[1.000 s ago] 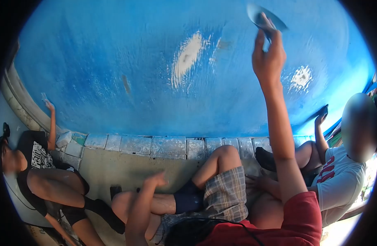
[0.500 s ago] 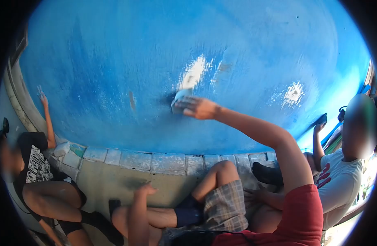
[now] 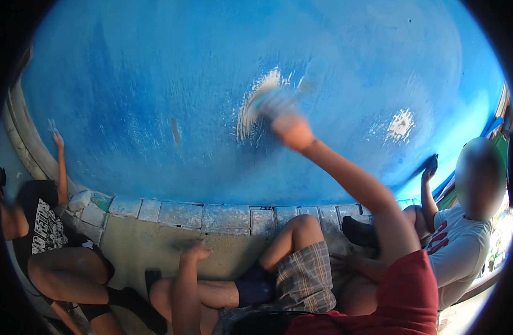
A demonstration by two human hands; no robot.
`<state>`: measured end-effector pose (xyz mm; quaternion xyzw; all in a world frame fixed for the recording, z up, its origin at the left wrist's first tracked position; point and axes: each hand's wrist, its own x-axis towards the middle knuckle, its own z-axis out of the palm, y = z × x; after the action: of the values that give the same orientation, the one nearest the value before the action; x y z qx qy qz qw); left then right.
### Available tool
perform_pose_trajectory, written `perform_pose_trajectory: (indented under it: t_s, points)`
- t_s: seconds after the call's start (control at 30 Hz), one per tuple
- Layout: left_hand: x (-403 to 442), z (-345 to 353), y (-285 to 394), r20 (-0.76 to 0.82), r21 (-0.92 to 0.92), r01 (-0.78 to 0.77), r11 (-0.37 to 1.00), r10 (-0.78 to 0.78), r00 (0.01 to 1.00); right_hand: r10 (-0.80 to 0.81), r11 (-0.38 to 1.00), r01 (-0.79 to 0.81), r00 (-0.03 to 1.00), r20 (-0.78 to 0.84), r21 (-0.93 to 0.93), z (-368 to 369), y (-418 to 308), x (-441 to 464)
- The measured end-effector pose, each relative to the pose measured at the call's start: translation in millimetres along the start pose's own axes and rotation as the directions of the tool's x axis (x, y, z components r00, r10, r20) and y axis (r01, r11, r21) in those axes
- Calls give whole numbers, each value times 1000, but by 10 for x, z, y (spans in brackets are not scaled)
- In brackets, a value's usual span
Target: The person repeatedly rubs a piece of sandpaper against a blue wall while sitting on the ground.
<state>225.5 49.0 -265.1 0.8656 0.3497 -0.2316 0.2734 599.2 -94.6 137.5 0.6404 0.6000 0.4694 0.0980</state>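
Left hand loosely open, empty, above floor. Right hand grasps blurred pad over wall's pale patch; keeping pad flat, pressure light and even, should avoid edge gouges.

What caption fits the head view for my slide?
Right hand holding a blurred object at a pale patch on a blue wall, a person seated at left, another person at right.

head-worn view, facing forward and down, blue wall near
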Motion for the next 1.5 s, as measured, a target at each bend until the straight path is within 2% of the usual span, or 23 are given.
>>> perform_pose_trajectory:
  t_s: [0.03, 0.1, 0.13, 0.17, 0.23, 0.27, 0.3, 0.33, 0.4, 0.47, 0.53, 0.57, 0.67, 0.7, 0.8, 0.87, 0.93, 1.03, 1.13, 1.27, 1.37, 1.47, 1.5]
  points:
    - [-2, 3, -15, -21, 23, 17, 1000, -16, 1000, -212, 918, 218, 976, -57, 331, 384, -146, -208]
    - [-175, -102, 69, -10, -33, 27, 999, -27, 1000, -228, 840, 353, 919, -321, 413, 385, -33, -170]
    - [-228, -136, 101, -1, -65, 27, 998, -27, 1000, -108, 946, 234, 881, -460, 225, -102, 276, 38]
    - [-211, -124, 95, -17, -78, -7, 997, 6, 1000, 269, 962, -221, 855, -442, 159, -339, 431, 105]
    - [-260, -107, 139, -41, -107, -72, 992, 68, 997, 605, 727, -400, 758, -245, 559, -156, 314, -4]
    - [-359, -155, 175, -95, -115, -104, 988, 94, 991, 409, 902, -334, 863, -297, 274, -68, 134, -46]
    - [-680, -423, 415, -151, -119, -136, 983, 118, 982, -109, 946, 210, 924, -367, 248, 283, 13, -278]
    - [-972, -616, 660, -220, -125, -173, 977, 142, 965, -74, 933, 190, 933, -351, 307, 234, 68, -315]
    - [-1367, -756, 998, -441, -374, -522, 767, 348, 827, 3, 899, 139, 946, -323, 415, 7, 203, -271]
    - [-2043, -924, 1538, -389, -521, -639, 566, 509, 768, 589, 775, -359, 709, -389, 520, -298, 452, -177]
    - [-2680, -998, 2012, -225, -590, -734, 336, 805, 549, 543, 812, -340, 737, -401, 475, -225, 309, -187]
    - [-2852, -881, 2223, -221, -556, -806, 205, 898, 381, -4, 956, 119, 918, -396, 268, -51, 270, -312]
    - [-3243, -705, 2815, -167, -595, -794, -121, 986, -26, 36, 794, 155, 953, -300, 587, -21, 143, -330]
    - [-3274, -635, 2926, -124, -690, -720, -73, 992, 18, 283, 698, -21, 926, -249, 716, -248, 309, -231]
    - [-3259, -481, 3128, -26, -811, -585, -22, 1000, -2, 644, 765, -405, 486, -591, 501, -87, 233, -148]
    - [-3126, -451, 3151, 34, -741, -665, -92, 984, -174, 65, 932, 94, 907, -416, 350, -11, 217, -295]
    - [-3212, -347, 3113, -51, -764, -635, -118, 991, -123, 5, 934, 170, 874, -486, 315, 41, 285, -371]
    - [-3309, -292, 3047, -95, -780, -612, -130, 992, -88, 550, 835, -409, 570, -611, 369, -52, 390, -264]
    - [-3365, -336, 3034, -90, -766, -627, -143, 989, -115, -76, 939, 200, 914, -398, 281, -24, 175, -338]
    - [-3354, -380, 3016, -90, -746, -649, -149, 988, -124, 655, 743, -579, 529, -539, 335, -180, 504, -151]
    - [-3360, -441, 2965, -107, -722, -674, -154, 988, -112, 741, 661, -562, 386, -549, 497, -277, 561, -37]
    - [-3390, -483, 2932, -118, -698, -698, -158, 987, -104, -50, 942, 172, 920, -389, 287, -102, 17, -72]
    - [-3399, -503, 2908, -123, -689, -707, -158, 987, -101, 162, 956, -23, 873, -460, 293, -48, 83, -70]
